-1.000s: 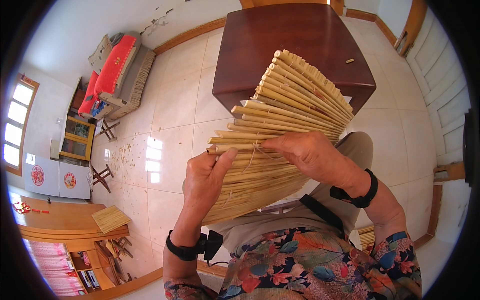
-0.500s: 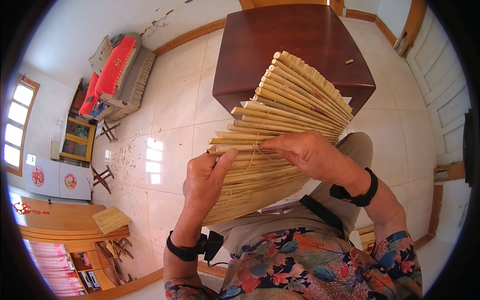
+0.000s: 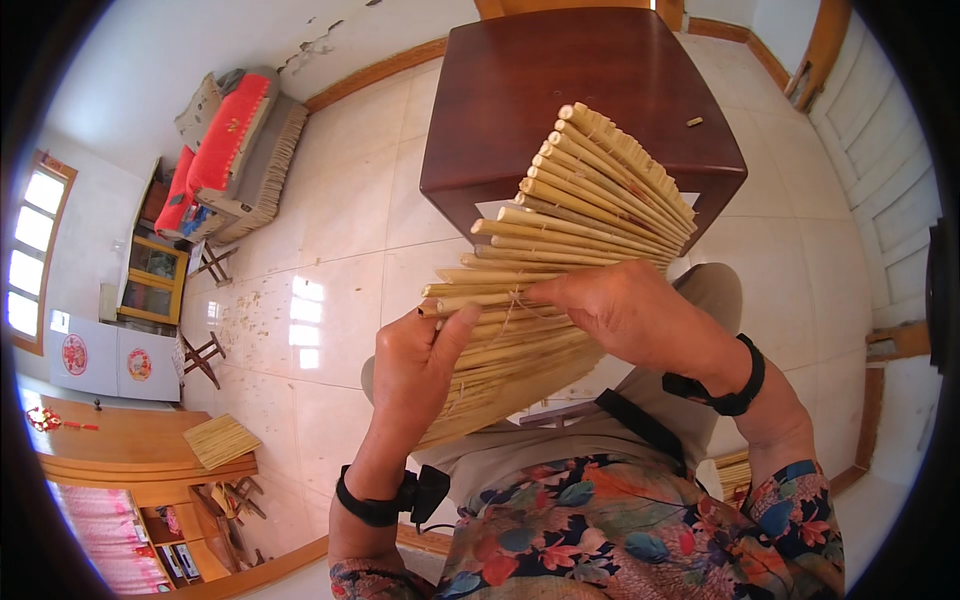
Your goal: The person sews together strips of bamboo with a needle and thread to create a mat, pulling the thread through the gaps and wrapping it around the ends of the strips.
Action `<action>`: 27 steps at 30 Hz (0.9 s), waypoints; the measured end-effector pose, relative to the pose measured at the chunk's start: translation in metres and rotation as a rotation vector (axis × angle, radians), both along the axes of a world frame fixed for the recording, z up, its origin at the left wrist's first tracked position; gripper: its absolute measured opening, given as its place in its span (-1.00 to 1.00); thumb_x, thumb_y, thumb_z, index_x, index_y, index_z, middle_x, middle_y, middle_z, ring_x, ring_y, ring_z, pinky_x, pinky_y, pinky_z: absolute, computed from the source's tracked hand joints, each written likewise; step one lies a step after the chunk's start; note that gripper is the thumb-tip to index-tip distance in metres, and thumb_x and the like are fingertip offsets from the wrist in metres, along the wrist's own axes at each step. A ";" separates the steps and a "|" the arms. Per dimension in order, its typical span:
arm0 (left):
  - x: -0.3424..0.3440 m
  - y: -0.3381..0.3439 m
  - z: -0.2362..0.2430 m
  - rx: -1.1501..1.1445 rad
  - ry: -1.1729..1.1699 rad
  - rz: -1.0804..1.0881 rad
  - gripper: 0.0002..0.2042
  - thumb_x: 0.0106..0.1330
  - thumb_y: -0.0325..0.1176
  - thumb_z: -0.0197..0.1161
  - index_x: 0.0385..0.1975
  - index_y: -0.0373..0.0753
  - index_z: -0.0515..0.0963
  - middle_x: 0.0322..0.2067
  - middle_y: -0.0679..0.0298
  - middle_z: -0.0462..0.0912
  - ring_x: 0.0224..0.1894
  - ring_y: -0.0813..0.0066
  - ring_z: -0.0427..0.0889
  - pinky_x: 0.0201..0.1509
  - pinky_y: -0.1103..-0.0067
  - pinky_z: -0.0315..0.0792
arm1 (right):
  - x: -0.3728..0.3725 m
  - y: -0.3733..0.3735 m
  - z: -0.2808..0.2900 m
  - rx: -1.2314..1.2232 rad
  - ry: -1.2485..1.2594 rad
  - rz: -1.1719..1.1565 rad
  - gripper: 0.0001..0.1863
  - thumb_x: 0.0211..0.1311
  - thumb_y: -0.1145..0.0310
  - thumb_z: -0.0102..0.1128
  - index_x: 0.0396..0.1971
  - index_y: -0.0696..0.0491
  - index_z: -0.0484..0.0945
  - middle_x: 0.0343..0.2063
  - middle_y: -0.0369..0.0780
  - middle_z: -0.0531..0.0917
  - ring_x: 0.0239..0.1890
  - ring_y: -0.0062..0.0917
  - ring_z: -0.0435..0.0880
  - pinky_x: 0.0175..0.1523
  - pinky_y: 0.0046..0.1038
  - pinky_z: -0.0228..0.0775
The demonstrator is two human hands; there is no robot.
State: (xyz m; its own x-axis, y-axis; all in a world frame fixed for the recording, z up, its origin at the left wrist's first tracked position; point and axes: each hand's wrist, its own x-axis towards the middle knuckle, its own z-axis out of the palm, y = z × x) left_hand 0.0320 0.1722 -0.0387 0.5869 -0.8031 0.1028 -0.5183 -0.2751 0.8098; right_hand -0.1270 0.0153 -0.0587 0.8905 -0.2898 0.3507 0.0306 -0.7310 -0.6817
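A mat of pale yellow reed stalks (image 3: 590, 200), bound side by side with thin string, fans out over my lap and leans up against the table. My left hand (image 3: 412, 365) grips its left edge, thumb pressed on the end of one stalk and the fingers hidden beneath. My right hand (image 3: 625, 315) is closed at the middle of the mat, index finger and thumb by a knotted piece of thin string (image 3: 515, 298). Loose string ends trail from the knot over the stalks. The right fingertips are partly hidden, but they appear to pinch the string.
Ahead stands a dark red wooden table (image 3: 580, 70) with a short stalk piece (image 3: 695, 122) on top. A sofa with a red cover (image 3: 228, 135) is at the far left. Folding stools (image 3: 203, 355) and scattered scraps (image 3: 245, 320) are on the tiled floor. A small reed mat (image 3: 222, 441) rests on the left cabinet.
The mat's upper end has shifted slightly right and its stalks are spread a little differently. Both hands keep nearly the same places and grips.
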 end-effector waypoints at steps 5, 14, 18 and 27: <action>-0.029 -0.008 0.000 0.014 -0.144 -0.091 -0.80 0.19 -0.32 0.28 -0.36 -0.35 0.55 -0.57 0.14 0.59 -0.63 0.40 0.55 -0.52 0.54 0.41 | -0.026 0.016 0.010 -0.138 0.072 -0.135 -0.73 0.13 0.48 0.00 -0.15 0.07 0.55 -0.47 -0.08 0.63 -0.41 -0.21 0.63 -0.33 -0.30 0.48; -0.061 -0.004 -0.059 -0.026 -0.492 -0.404 -0.76 0.03 -0.42 0.34 -0.30 -0.28 0.51 -0.43 0.17 0.61 -0.49 0.24 0.58 -0.45 0.47 0.46 | -0.076 0.054 -0.077 0.351 0.087 -0.333 -0.83 0.18 0.48 0.12 -0.21 0.07 0.54 -0.55 -0.09 0.60 -0.55 -0.27 0.61 -0.47 -0.39 0.42; -0.067 0.004 -0.064 0.080 -0.490 -0.498 -0.62 -0.11 -0.40 0.38 -0.24 -0.29 0.49 -0.36 0.16 0.60 -0.41 0.25 0.59 -0.35 0.45 0.47 | -0.090 0.058 -0.087 0.572 0.276 -0.318 -0.83 0.20 0.48 0.10 -0.20 0.09 0.53 -0.64 -0.13 0.55 -0.62 -0.36 0.57 -0.50 -0.42 0.40; -0.069 0.004 -0.064 0.121 -0.571 -0.625 -0.59 -0.02 -0.28 0.29 -0.18 -0.36 0.47 -0.30 0.15 0.56 -0.28 0.28 0.60 -0.27 0.48 0.49 | -0.107 0.063 -0.094 0.596 0.257 -0.313 -0.90 0.20 0.50 0.10 -0.28 0.10 0.51 -0.68 -0.15 0.52 -0.65 -0.39 0.54 -0.52 -0.41 0.38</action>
State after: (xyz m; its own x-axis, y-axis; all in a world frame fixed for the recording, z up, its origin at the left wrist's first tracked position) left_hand -0.0366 0.1760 -0.1029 -0.0830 -0.9865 0.1410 -0.9231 0.1294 0.3622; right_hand -0.2342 0.0779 -0.1532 0.7675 -0.6218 -0.1560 -0.3345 -0.1809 -0.9249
